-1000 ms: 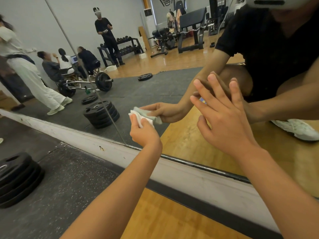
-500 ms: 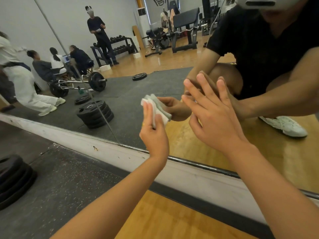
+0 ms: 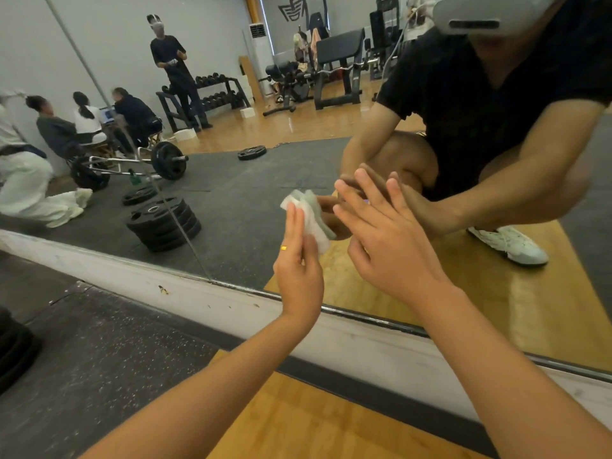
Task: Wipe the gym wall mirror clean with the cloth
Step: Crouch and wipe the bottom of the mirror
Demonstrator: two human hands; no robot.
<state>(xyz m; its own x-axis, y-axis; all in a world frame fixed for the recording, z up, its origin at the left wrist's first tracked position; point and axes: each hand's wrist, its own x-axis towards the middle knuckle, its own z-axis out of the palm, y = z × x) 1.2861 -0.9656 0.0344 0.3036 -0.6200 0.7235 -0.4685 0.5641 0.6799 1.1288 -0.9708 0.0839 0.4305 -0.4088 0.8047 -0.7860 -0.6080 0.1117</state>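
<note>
Mirror (image 3: pixel 231 193) takes up most of your view, sitting low over a scuffed white baseboard (image 3: pixel 198 293). Your right hand (image 3: pixel 394 246) is spread flat on the glass with straight fingers. It holds nothing and looks like it's just bracing. Your left hand (image 3: pixel 298 270) has straight fingers too, pressing the folded cloth (image 3: pixel 311 223) onto the glass right beside your right index finger. I can't see any curled grip on it. There's a small gold ring (image 3: pixel 283 248) on that hand.

What could go wrong, imo: with flat fingers and no real grip, the cloth could slip out and drop to the floor if you shove sideways hard. That bare right palm is also probably leaving fresh prints on the glass, so that patch would need another pass.

A second ago the cloth was bunched in curled fingers, well left of your right hand. Now the fingers have flattened out and the gap has nearly closed.
</note>
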